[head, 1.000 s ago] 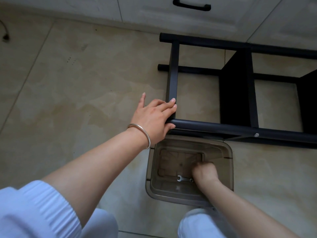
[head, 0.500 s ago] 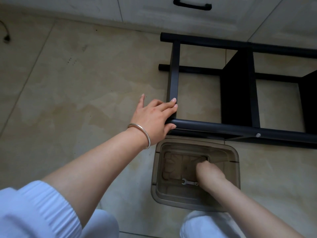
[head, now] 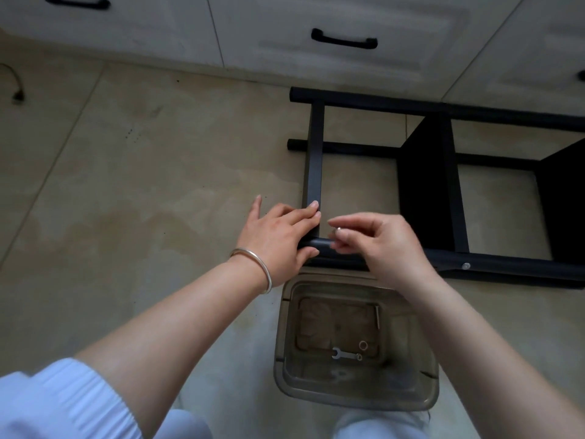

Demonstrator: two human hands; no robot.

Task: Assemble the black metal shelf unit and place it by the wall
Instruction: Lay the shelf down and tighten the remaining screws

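Note:
The black metal shelf unit (head: 443, 144) lies on its side on the tiled floor, in front of white cabinets. My left hand (head: 278, 236) grips its near left corner, where the flat crossbar (head: 315, 160) meets the lower round post (head: 506, 264). My right hand (head: 383, 245) hovers just right of that corner, above the post, pinching a small silver screw (head: 338, 230) between thumb and fingers. One silver screw head (head: 465, 266) sits in the post further right.
A clear plastic bin (head: 354, 391) stands on the floor between my knees, holding a small wrench (head: 345, 354), a ring washer (head: 363, 345) and a thin rod (head: 377, 316). White cabinet doors with a black handle (head: 343, 39) line the far side. A cable end (head: 17, 95) lies far left.
My right hand has left the bin and risen to the shelf's near corner with a small screw in its fingers. My left hand has stayed on the corner.

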